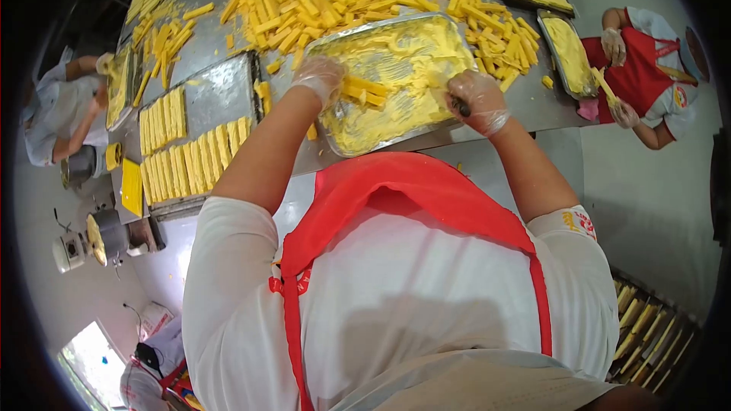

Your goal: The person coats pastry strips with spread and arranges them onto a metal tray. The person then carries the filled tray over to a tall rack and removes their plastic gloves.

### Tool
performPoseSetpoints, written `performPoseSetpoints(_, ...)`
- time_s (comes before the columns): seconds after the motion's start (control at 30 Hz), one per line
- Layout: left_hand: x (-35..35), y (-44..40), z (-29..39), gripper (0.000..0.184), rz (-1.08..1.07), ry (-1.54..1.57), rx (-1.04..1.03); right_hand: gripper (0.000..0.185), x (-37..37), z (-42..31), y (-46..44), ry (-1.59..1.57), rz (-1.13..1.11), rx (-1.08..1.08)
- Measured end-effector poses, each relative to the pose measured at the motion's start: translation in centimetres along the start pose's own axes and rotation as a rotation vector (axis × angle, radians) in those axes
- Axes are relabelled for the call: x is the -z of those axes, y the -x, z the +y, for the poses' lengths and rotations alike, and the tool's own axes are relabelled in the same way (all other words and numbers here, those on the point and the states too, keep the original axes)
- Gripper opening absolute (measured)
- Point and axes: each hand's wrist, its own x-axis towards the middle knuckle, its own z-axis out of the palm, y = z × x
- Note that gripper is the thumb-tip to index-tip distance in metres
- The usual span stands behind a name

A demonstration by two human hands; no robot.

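One view, from the head: grasps yellow sticks (364, 93) in the gloved left hand (318, 80), above a cream-smeared metal tray (368, 30); clenches a dark-handled tool (460, 106) in the gloved right hand (478, 97); seems mid-coating, calling next for steady sticks and even strokes

1 head cam, wide; faces fwd/down at nearby table (209, 30).

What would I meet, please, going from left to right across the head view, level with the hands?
Co-worker on the left, tray of lined-up sticks, left hand, held yellow sticks, right hand, cream-filled tray, co-worker's red apron.
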Motion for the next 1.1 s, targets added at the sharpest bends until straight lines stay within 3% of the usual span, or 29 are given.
performPoseSetpoints(0.23,2.7,0.1,2.7,0.024,-0.225,-0.058,0.058,0.019,-0.2,2.3,3.1,0.019,-0.228,0.166)
performPoseSetpoints(0.47,3.1,0.8,4.3,0.033,-0.286,0.101,0.189,0.017,0.0,2.7,4.7,-0.004,-0.243,0.207)
performPoseSetpoints(0.63,3.0,1.8,4.1,0.038,-0.130,0.325,0.279,0.018,-0.2,3.4,5.2,-0.074,-0.210,0.218)
performPoseSetpoints(0.8,3.2,2.4,4.7,0.040,-0.050,0.316,0.265,0.018,-0.3,4.1,4.4,-0.111,-0.098,0.187)
performPoseSetpoints(0.9,3.0,2.9,4.5,0.037,0.082,0.420,0.271,0.019,-0.8,4.8,3.0,-0.306,0.073,0.062)
performPoseSetpoints(0.93,3.0,3.1,4.4,0.035,0.177,0.488,0.281,0.019,-0.8,4.8,2.2,-0.307,0.069,0.063)
performPoseSetpoints(1.0,3.3,3.4,3.9,0.034,0.239,0.546,0.325,0.019,-0.8,4.5,0.3,-0.362,0.080,-0.144)
performPoseSetpoints(1.07,3.1,3.6,3.1,0.034,0.297,0.601,0.364,0.016,-0.5,3.1,-1.4,-0.352,0.098,-0.130)
performPoseSetpoints(1.1,2.6,3.5,2.6,0.035,0.333,0.623,0.389,0.014,-0.2,1.9,-2.1,-0.495,0.044,-0.133)
